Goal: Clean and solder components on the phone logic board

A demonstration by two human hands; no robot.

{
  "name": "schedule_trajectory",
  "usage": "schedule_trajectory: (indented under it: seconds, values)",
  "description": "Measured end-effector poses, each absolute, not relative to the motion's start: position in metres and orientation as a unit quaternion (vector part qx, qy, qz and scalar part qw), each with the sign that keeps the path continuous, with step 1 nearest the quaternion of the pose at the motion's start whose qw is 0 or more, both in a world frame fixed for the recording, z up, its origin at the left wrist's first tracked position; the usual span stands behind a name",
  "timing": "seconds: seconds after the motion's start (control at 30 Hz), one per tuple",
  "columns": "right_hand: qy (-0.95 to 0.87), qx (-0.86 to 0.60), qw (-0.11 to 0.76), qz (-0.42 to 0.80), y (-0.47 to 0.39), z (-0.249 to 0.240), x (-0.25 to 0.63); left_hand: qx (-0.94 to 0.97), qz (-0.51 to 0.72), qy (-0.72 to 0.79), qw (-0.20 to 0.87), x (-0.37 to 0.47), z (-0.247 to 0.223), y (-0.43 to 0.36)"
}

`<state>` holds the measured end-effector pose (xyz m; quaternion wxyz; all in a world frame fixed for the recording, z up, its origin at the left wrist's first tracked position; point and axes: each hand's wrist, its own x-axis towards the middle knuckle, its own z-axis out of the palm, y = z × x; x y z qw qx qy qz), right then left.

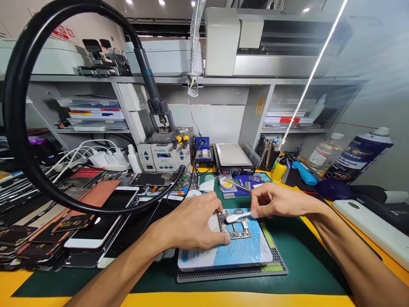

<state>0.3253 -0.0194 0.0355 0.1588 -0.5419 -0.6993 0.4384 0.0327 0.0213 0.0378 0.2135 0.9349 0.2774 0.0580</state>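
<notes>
A small phone circuit board [246, 234] lies on a blue and white flat box [236, 256]. My left hand [194, 221] grips the board at its left side, thumb at the lower edge and fingers at the upper one. Between the thumb and fingers of my right hand [271, 202] is a white cotton swab [239, 216]. Its thick tip rests on the upper left part of the board. A thin metal tool [238, 184] reaches from a small round tin [225, 182] towards my right fingers; whether they hold it, I cannot tell.
Beneath the box are a grey perforated pad [230, 275] and a green mat [306, 256]. Stacked phones [105, 221] fill the left, under a looping black hose [15, 128]. A rework station [166, 153] stands behind. Bottles and a spray can [359, 155] are at right.
</notes>
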Motion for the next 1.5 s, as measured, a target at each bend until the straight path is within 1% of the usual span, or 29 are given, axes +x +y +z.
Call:
schedule_trajectory:
  seconds: [0.2,0.47,0.93,1.13,1.33,1.5]
  values:
    - [-0.691,-0.553,0.167,0.434,-0.019,0.035,0.324,0.934,0.054,0.279,0.215,0.033,0.039,0.021]
    - [-0.689,-0.559,0.16,0.433,-0.023,0.042,0.326,0.931,0.082,0.28,0.219,0.029,0.033,0.02]
    - [-0.682,-0.574,0.195,0.41,-0.023,0.043,0.332,0.912,0.119,0.3,0.254,0.027,0.024,0.015]
    - [-0.668,-0.569,0.23,0.421,-0.027,0.048,0.335,0.908,0.144,0.301,0.255,0.027,0.021,0.011]
    - [-0.677,-0.559,0.195,0.438,-0.029,0.053,0.331,0.921,0.17,0.273,0.219,0.029,0.019,0.011]
    - [-0.691,-0.55,0.174,0.435,-0.028,0.047,0.319,0.928,0.156,0.276,0.196,0.03,0.018,0.013]
